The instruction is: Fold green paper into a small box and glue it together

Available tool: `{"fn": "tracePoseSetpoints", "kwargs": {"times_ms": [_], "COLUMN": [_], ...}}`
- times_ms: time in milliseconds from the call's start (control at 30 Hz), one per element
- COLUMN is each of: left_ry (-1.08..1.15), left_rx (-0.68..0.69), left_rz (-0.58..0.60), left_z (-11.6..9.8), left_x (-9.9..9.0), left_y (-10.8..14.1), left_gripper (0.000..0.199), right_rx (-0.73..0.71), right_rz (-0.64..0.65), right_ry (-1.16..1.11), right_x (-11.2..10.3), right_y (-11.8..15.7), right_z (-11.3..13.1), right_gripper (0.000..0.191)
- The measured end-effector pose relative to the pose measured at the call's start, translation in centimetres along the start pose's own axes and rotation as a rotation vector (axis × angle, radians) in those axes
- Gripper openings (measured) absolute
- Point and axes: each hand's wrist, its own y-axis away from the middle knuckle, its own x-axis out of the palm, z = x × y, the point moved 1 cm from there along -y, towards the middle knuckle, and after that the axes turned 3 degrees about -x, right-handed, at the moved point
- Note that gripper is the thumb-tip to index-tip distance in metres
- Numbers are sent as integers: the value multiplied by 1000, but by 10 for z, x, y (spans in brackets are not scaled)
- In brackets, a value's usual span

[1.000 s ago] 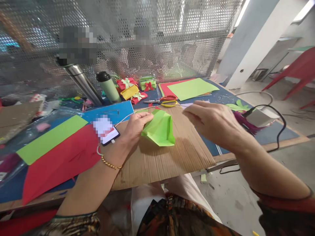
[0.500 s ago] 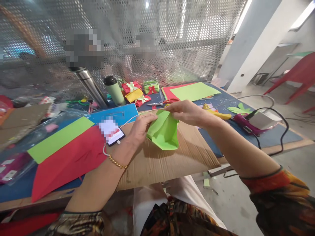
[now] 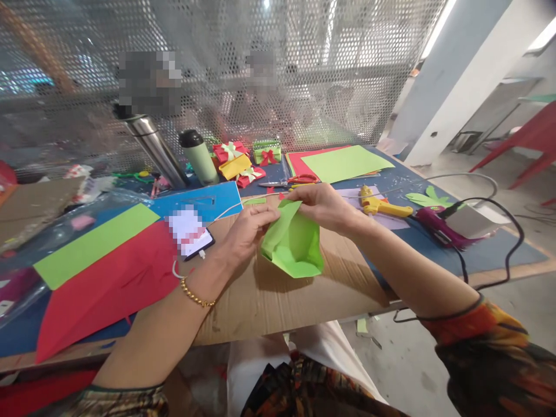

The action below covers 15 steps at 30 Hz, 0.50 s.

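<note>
A folded light green paper piece [image 3: 297, 249], shaped like an open pouch, is held between both hands above a brown cardboard sheet [image 3: 243, 310]. My left hand [image 3: 252, 226] pinches its upper left edge; a gold bead bracelet is on that wrist. My right hand [image 3: 324, 204] grips the top edge, where a flap is folded over. The pouch's open side faces toward me. A lit phone [image 3: 197, 243] with a white cable lies left of my left hand.
Red scissors [image 3: 304, 180], small red, green and yellow paper boxes [image 3: 234, 167] and two bottles [image 3: 202, 159] stand behind. A yellow glue gun [image 3: 384, 207] and purple power strip [image 3: 447, 229] lie right. Red paper [image 3: 108, 284] lies left, a blue folder [image 3: 195, 202] beyond it.
The green paper and both hands have shifted slightly down in view, and the pouch now looks wider open. More of the glue gun shows beyond my right forearm.
</note>
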Motion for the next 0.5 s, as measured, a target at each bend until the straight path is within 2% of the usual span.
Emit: {"fn": "tracePoseSetpoints", "kwargs": {"times_ms": [233,500], "left_ry": [-44,-54], "left_rx": [26,4], "left_rz": [-17,-70], "left_z": [0,3], "left_x": [-2,0], "left_y": [-1,3], "left_gripper": [29,36], "right_rx": [19,-26], "right_rz": [-15,-39], "right_ry": [-203,-240], "right_x": [6,8], "right_y": [-1,3], "right_z": [-4,-8], "right_gripper": [19,15]}}
